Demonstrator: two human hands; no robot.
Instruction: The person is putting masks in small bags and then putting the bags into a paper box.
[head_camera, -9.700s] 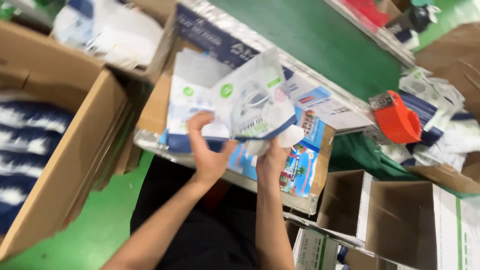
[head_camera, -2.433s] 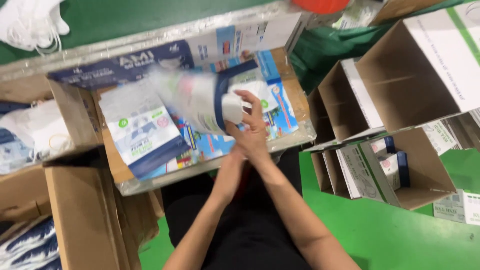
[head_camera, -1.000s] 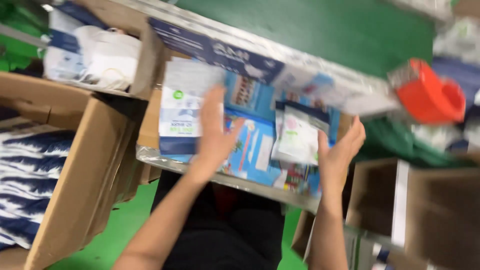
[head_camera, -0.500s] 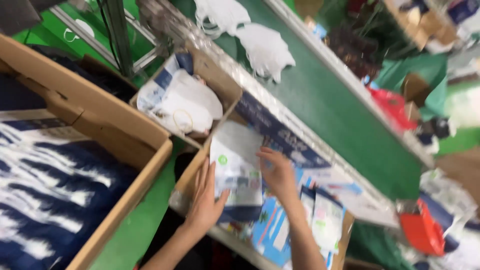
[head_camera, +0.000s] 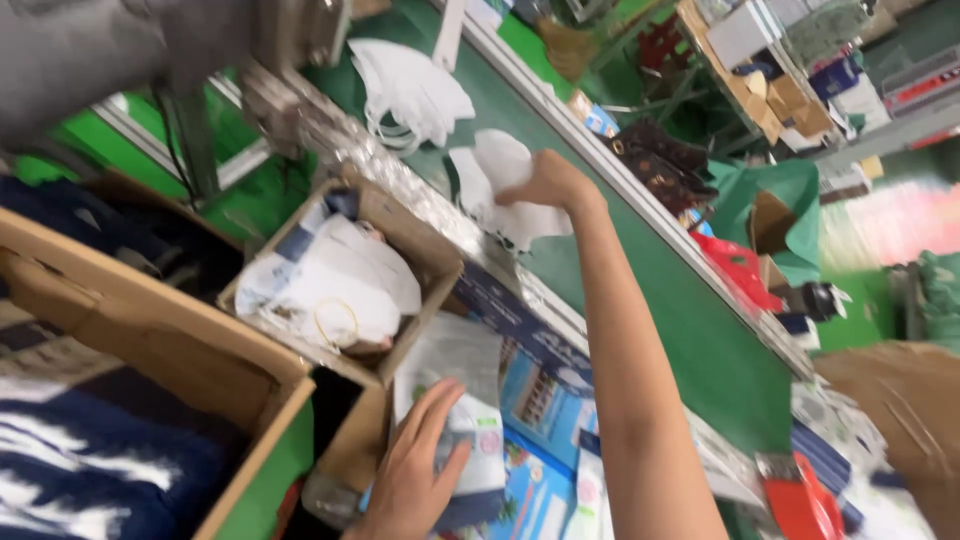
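Viewed from above, the right hand (head_camera: 545, 180) reaches to the upper middle of the frame, fingers closing on a white face mask (head_camera: 500, 185) lying on the green conveyor belt (head_camera: 640, 290). The left hand (head_camera: 415, 480), at bottom centre, presses flat and open on a clear plastic pouch (head_camera: 460, 400). A clean pinch lifting one mask alone would serve best. Motion blur hides the right fingertips.

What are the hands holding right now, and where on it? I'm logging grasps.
The right hand grips a white mask on the green belt by its upper edge. The left hand presses flat on a printed pouch, not lifting it.
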